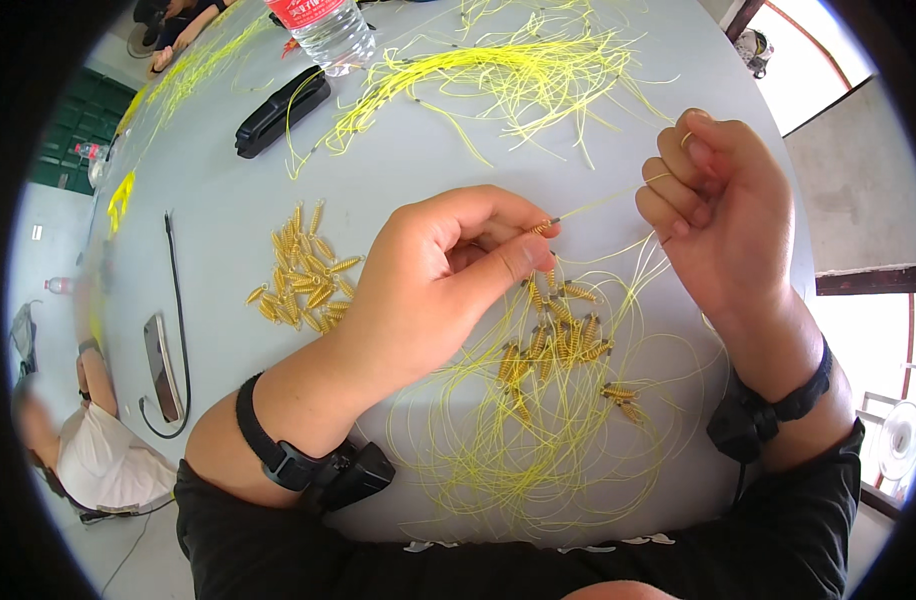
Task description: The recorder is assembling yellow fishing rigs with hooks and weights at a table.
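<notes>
Left hand [433, 265] reaches in from lower left, forearm slanting up and to the right, back of the hand facing up. Thumb and index finger pinch a gold coil [542, 228], dark end poking out past the fingertips toward the right hand. Right hand [723, 195] sits farther right and a bit higher, forearm angled up, fingers curled into a loose fist, inner side turned to the left hand. Yellow line [600, 206] runs from the coil across the gap into those curled fingers; grip is closed on it, looks fairly straight from here. Both wrists strapped, black modules below. Under the hands: pile of coils with lines [558, 340], loose strands looping toward the body. Bare coils [303, 270] heaped left of the left hand, on the grey table [248, 190].
</notes>
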{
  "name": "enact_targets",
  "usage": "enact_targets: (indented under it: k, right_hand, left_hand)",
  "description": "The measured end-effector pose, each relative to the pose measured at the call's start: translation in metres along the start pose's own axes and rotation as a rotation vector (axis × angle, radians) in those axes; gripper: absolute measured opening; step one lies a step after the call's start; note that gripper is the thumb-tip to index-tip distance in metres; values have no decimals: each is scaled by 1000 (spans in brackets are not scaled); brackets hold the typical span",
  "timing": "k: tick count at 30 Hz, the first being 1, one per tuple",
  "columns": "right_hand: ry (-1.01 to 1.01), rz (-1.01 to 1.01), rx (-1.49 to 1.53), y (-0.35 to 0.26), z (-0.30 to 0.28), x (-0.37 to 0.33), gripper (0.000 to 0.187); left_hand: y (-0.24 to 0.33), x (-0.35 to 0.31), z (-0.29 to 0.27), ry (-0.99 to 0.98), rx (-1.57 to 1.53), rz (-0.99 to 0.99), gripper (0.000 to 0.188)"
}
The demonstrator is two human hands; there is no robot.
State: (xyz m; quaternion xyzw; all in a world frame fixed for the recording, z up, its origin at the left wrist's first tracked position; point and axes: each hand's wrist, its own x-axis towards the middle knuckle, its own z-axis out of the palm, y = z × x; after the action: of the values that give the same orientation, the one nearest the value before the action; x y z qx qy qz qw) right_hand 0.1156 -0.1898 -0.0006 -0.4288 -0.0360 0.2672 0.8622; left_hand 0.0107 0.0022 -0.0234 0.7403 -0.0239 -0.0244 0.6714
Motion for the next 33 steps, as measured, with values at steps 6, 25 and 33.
enact_targets:
  k: [6, 25, 33]
  right_hand:
    - [-86, 60, -45, 0, 2, -4, 32]
    - [-444, 574, -771, 0, 12, -14, 23]
    - [-461, 551, -706, 2, 12, -14, 24]
  left_hand:
    - [1, 2, -4, 91, -63, 26, 14]
    - [-2, 1, -5, -18, -268, 48, 14]
    - [-2, 4, -12, -136, -575, -5, 14]
